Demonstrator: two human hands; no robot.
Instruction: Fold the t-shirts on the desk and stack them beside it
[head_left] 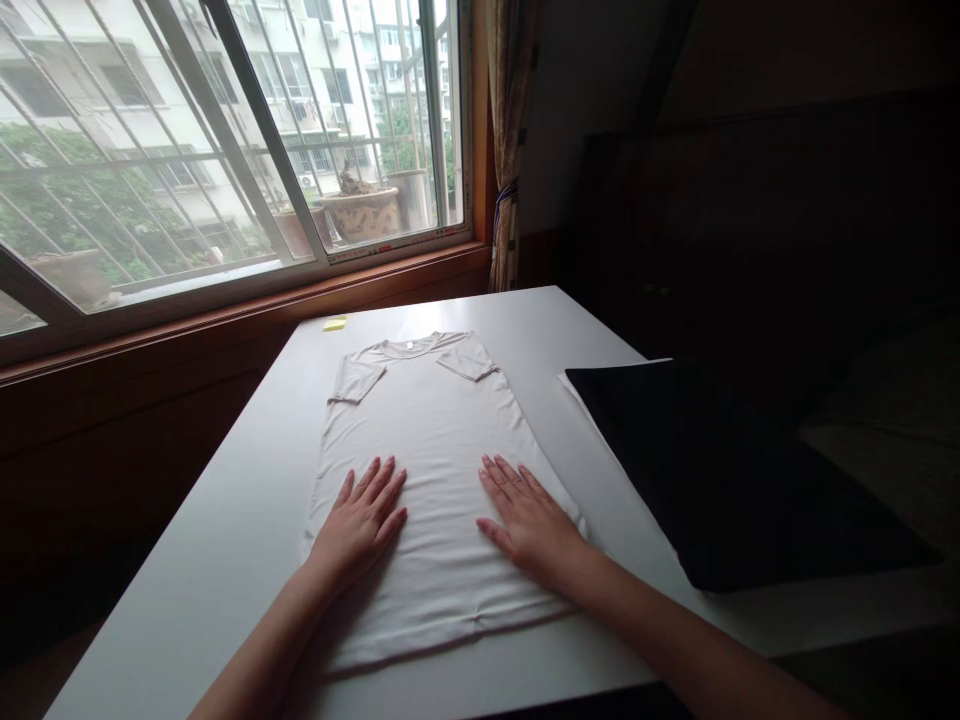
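Observation:
A white short-sleeved T-shirt (424, 430) lies spread on the white table (210, 510), its neckline at the far end and its hem toward me. Both sleeves are laid over the front of the body. My left hand (361, 515) rests flat on the lower left of the shirt, fingers spread. On the lower right, my right hand (525, 515) also lies flat with its fingers stretched out. Light creases run across the fabric between the hands and near the hem. Neither hand grips the cloth.
A black flat sheet or cloth (735, 470) with a pale edge lies on the table's right side. A small yellow note (334, 324) sits at the far left corner. Beyond the table are a barred window (322, 130) and a tied curtain (508, 150).

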